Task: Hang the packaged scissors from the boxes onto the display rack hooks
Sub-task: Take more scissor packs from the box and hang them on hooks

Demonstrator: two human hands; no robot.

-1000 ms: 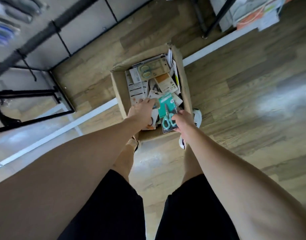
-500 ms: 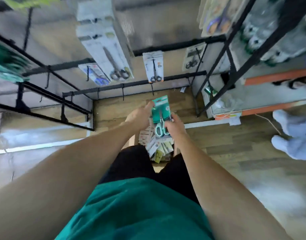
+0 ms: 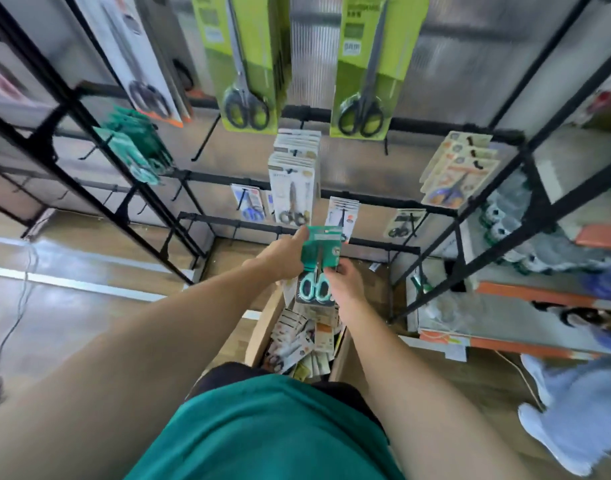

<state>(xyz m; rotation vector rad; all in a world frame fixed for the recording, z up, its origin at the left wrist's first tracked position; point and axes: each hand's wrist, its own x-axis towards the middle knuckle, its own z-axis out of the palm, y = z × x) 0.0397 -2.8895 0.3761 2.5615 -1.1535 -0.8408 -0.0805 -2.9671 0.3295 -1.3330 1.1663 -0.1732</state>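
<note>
Both hands hold one flat teal scissors pack [image 3: 320, 263] upright above the open cardboard box [image 3: 262, 327], the left hand [image 3: 285, 258] pinching its upper left edge, the right hand [image 3: 345, 282] gripping its lower right edge, just before the black rack bar [image 3: 376, 242].

head cam | looks forward-down, near | faces display rack [image 3: 331, 202] over box [image 3: 262, 327]

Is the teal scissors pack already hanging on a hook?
No, both the left hand and right hand hold the teal pack above the box.
</note>
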